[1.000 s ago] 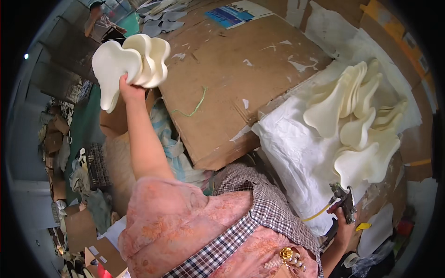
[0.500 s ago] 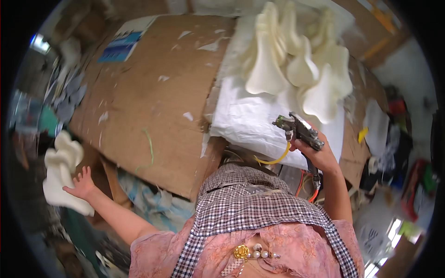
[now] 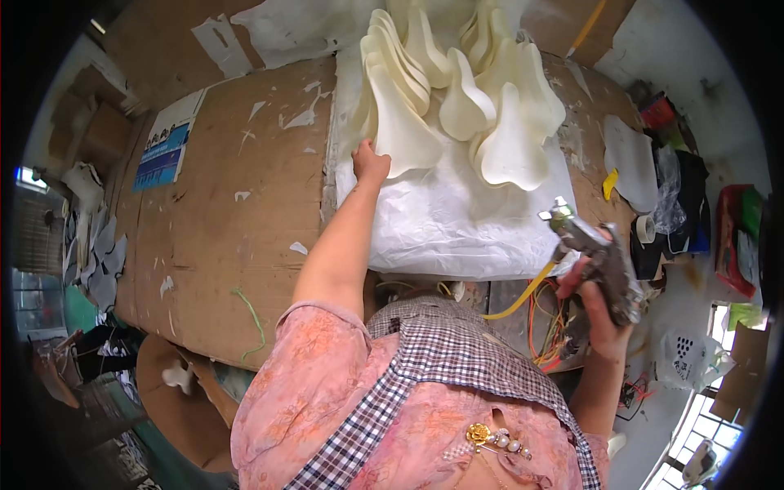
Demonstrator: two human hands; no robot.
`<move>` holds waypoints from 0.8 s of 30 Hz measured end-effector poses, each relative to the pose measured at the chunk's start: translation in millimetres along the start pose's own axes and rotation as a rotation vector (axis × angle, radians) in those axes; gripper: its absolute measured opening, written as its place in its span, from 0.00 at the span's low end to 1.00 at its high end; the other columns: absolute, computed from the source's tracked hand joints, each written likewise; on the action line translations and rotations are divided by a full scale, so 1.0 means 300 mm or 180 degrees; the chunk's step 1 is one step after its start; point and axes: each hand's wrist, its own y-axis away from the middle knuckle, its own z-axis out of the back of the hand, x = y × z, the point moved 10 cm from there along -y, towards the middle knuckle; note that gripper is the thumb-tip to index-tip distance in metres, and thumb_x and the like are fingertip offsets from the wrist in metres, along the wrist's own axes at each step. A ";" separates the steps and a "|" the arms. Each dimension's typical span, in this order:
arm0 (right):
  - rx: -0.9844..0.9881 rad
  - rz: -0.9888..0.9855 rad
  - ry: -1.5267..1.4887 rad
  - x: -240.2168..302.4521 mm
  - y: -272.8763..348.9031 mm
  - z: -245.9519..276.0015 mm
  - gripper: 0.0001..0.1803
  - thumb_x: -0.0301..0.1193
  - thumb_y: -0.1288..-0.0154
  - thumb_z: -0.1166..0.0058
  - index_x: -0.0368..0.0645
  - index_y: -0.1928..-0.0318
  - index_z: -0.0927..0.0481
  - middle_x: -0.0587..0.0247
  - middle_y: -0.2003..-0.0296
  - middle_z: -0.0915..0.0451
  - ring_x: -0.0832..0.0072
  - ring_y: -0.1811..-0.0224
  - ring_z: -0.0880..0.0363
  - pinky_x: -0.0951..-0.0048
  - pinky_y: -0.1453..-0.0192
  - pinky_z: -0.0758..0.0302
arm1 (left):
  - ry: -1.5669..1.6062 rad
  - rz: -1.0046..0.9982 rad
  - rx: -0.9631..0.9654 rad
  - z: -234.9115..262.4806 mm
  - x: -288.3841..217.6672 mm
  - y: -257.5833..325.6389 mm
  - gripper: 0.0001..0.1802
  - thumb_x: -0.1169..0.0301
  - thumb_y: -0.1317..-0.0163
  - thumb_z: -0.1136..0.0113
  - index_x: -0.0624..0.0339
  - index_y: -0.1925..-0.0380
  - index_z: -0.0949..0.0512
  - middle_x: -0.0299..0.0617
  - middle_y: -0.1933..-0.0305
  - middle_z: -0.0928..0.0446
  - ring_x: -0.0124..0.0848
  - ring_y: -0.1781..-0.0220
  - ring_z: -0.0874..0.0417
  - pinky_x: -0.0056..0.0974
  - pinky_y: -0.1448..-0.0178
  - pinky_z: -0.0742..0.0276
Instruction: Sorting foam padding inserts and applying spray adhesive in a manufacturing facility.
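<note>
My left hand point(image 3: 371, 162) reaches forward over the white sheet point(image 3: 445, 245). Its fingers are closed on the left edge of a cream moulded piece point(image 3: 400, 131), narrow at the far end and flaring wide toward me. More such curved pieces lean together in a group; one wide cream piece point(image 3: 510, 151) is at the right front and a smaller rounded one point(image 3: 467, 110) in the middle. Off to the right, my right hand point(image 3: 606, 322) is wrapped round a metal spray gun point(image 3: 603, 253), its nozzle pointing up and left. A yellow hose point(image 3: 527, 292) runs from the gun.
Brown cardboard point(image 3: 245, 220) covers the table's left part, with white scraps, a green string point(image 3: 251, 322) and a blue printed sheet point(image 3: 161, 159). Orange cables point(image 3: 547, 322) hang below the front edge. A cardboard box point(image 3: 175, 400) stands at lower left.
My left hand has swung from the far left, beside white pieces off the table, to the stack on the sheet. The spray gun has moved right and nearer to me.
</note>
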 end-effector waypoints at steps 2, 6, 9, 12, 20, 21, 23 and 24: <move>-0.0066 -0.0030 0.0007 0.033 0.022 0.030 0.29 0.27 0.44 0.46 0.33 0.43 0.39 0.60 0.66 0.25 0.74 0.68 0.25 0.72 0.61 0.26 | -0.0172 -0.0090 0.0083 -0.026 -0.030 0.009 0.25 0.68 0.57 0.38 0.58 0.54 0.26 0.51 0.55 0.28 0.47 0.53 0.25 0.43 0.48 0.30; -0.0150 -0.0245 0.0573 0.073 0.118 0.147 0.33 0.30 0.45 0.44 0.32 0.41 0.40 0.60 0.62 0.25 0.74 0.64 0.26 0.71 0.58 0.27 | -0.0292 -0.0178 0.0154 -0.050 0.003 -0.025 0.19 0.64 0.51 0.41 0.56 0.57 0.24 0.55 0.55 0.30 0.50 0.54 0.26 0.45 0.48 0.30; -0.0148 -0.0847 0.1110 0.088 0.160 0.241 0.32 0.31 0.45 0.44 0.32 0.42 0.39 0.61 0.59 0.26 0.79 0.62 0.28 0.79 0.56 0.31 | -0.0293 -0.0301 0.0169 -0.012 0.014 -0.028 0.17 0.64 0.51 0.43 0.55 0.59 0.22 0.53 0.56 0.29 0.49 0.56 0.25 0.45 0.49 0.29; -0.0598 -0.0453 0.1365 0.151 0.115 0.289 0.29 0.32 0.40 0.50 0.33 0.41 0.39 0.63 0.70 0.27 0.77 0.72 0.28 0.76 0.64 0.29 | -0.0144 -0.0349 0.0150 0.003 0.045 -0.054 0.17 0.64 0.52 0.43 0.55 0.61 0.21 0.53 0.58 0.28 0.49 0.56 0.25 0.45 0.51 0.30; -0.0194 -0.0661 0.1437 0.106 0.124 0.401 0.33 0.33 0.45 0.44 0.32 0.41 0.38 0.62 0.67 0.26 0.79 0.72 0.28 0.79 0.66 0.30 | 0.2564 0.0125 0.1155 -0.010 -0.253 0.102 0.10 0.67 0.47 0.40 0.63 0.69 0.22 0.33 0.72 0.24 0.22 0.71 0.28 0.30 0.66 0.32; -0.0220 -0.0758 0.1191 0.093 0.131 0.399 0.31 0.31 0.44 0.45 0.33 0.41 0.38 0.62 0.67 0.26 0.79 0.71 0.28 0.79 0.65 0.29 | 0.2555 0.0132 0.1404 -0.067 -0.344 0.152 0.11 0.66 0.47 0.39 0.62 0.69 0.22 0.33 0.72 0.25 0.21 0.71 0.28 0.30 0.66 0.32; -0.0456 -0.0899 0.0846 0.087 0.136 0.438 0.31 0.30 0.43 0.47 0.35 0.40 0.39 0.62 0.67 0.26 0.77 0.69 0.27 0.78 0.63 0.29 | 0.2732 0.0021 0.1990 -0.205 -0.506 0.279 0.13 0.64 0.47 0.39 0.63 0.67 0.23 0.33 0.71 0.25 0.21 0.71 0.28 0.30 0.64 0.31; -0.0678 -0.0634 0.0780 0.110 0.138 0.462 0.31 0.30 0.42 0.47 0.36 0.39 0.40 0.62 0.67 0.26 0.76 0.68 0.26 0.76 0.62 0.28 | 0.2497 -0.0226 0.2207 -0.286 -0.565 0.331 0.16 0.63 0.48 0.39 0.67 0.66 0.24 0.38 0.67 0.23 0.26 0.67 0.26 0.33 0.61 0.29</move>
